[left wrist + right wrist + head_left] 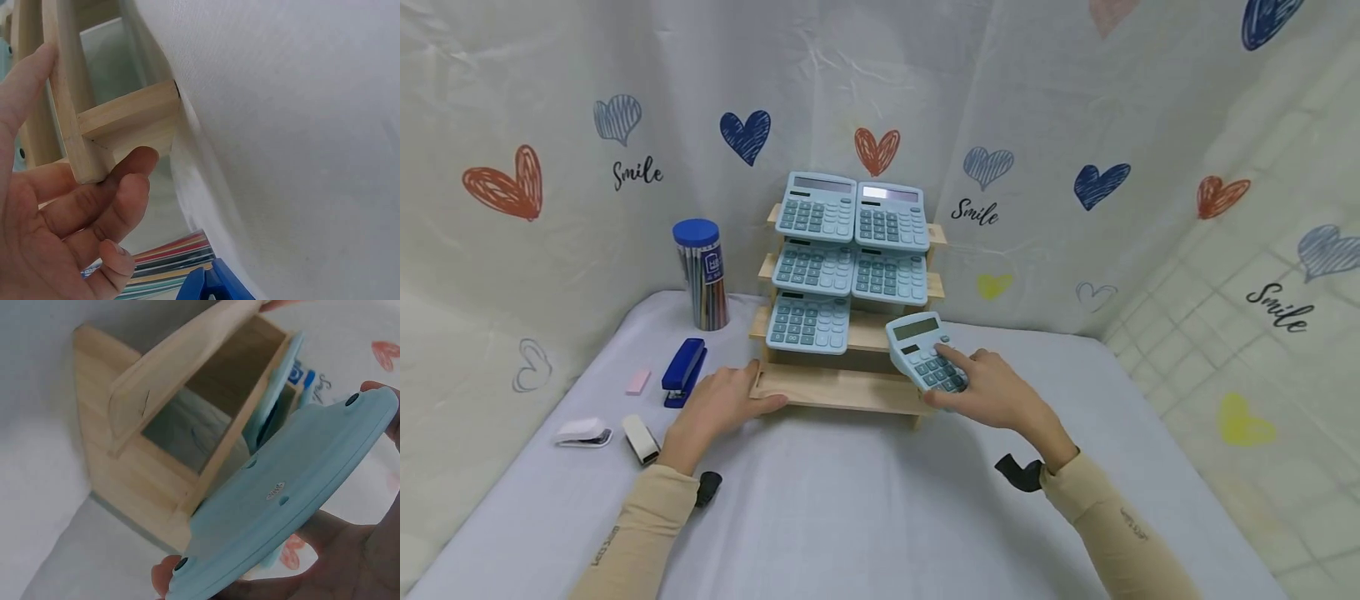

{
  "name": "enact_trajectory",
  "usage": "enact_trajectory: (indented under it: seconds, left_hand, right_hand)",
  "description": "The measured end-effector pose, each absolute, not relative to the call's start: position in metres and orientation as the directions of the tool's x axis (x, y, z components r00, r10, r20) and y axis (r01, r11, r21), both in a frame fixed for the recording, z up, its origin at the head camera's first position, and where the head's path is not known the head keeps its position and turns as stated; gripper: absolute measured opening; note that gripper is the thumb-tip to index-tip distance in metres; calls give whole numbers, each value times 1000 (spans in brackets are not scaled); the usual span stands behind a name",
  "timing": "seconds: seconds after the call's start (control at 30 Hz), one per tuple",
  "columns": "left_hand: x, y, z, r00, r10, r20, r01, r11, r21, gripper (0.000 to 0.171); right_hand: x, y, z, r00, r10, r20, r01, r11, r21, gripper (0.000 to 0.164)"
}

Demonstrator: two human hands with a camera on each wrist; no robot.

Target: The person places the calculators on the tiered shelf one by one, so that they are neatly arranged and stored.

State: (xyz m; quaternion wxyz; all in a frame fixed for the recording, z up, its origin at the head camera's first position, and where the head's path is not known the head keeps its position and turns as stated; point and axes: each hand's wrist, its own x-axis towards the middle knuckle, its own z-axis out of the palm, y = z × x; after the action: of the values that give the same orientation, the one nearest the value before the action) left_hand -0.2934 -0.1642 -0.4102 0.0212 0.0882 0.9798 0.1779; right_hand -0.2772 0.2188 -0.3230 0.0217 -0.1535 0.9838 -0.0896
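A light wooden tiered rack (842, 390) stands on the table with light blue calculators on it: two on the top tier, two on the tier below, and one calculator (807, 323) at the left of the third tier. My left hand (721, 404) grips the left end of the lowest shelf; in the left wrist view its thumb lies along the wooden edge (67, 103) and its fingers curl round the end. In my right hand (1000, 393) is another light blue calculator (917, 329), tilted, close in front of the rack's right side. The right wrist view shows this calculator's underside (269, 500).
Left of the rack stands a clear tub of pencils (707, 287) with a blue lid. Nearer lie a blue stapler (683, 372), a pink eraser (637, 382), a white stapler (583, 432) and a small white block-like item (640, 439). A patterned white curtain (1037, 100) hangs behind.
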Motion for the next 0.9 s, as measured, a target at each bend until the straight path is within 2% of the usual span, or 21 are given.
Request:
enact_trajectory:
  seconds: [0.2,0.37,0.6,0.9]
  left_hand:
    - [-294,-165,-409,-984,179,-7,165,919,358,99]
    - [-294,-165,-411,-982,188,-2,174,914,367,98]
    - [-293,-165,-412,-983,183,2,171,915,366,97]
    - [-293,-165,-411,-982,188,15,180,914,364,95]
  right_hand:
    - [-289,191,-331,-944,-322,78,-328,939,-100,88]
    - [-304,173,-341,-953,-274,128,-283,957,-58,91]
    - [-321,149,-346,-974,-190,125,-204,973,-111,97]
    - [-334,131,-343,-986,-161,51,-167,970,-174,111]
